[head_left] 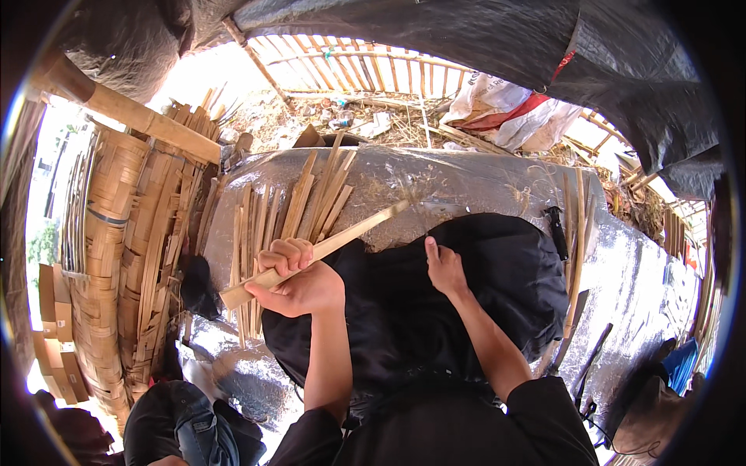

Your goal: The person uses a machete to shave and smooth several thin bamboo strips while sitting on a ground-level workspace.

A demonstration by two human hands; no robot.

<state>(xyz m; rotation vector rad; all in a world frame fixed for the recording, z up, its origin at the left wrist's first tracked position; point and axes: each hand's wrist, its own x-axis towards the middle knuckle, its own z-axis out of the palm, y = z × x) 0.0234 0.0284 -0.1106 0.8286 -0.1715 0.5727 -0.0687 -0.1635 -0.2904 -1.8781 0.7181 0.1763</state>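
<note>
My left hand (291, 276) is wrapped round a split bamboo strip (350, 234), which slants up and to the right. Closed with its thumb along the top, my right hand (446, 268) grips what looks like a knife (423, 217). Its thin blade is blurred and reaches toward the strip's far end; the handle is hidden in my fist. I cannot tell whether blade and strip touch. A black cloth (497, 256) covers my lap beneath both hands. Just beyond my left hand lie several loose bamboo strips (299, 198).
A shiny plastic sheet (482, 175) covers the ground ahead. Rolled woven bamboo panels (116, 194) stand at left, beside a bamboo pole (148, 120). Long strips (579, 241) lie to my right. White sacks (497, 109) rest at the back under a dark tarp (435, 31). Another person's clothed legs (186, 423) show lower left.
</note>
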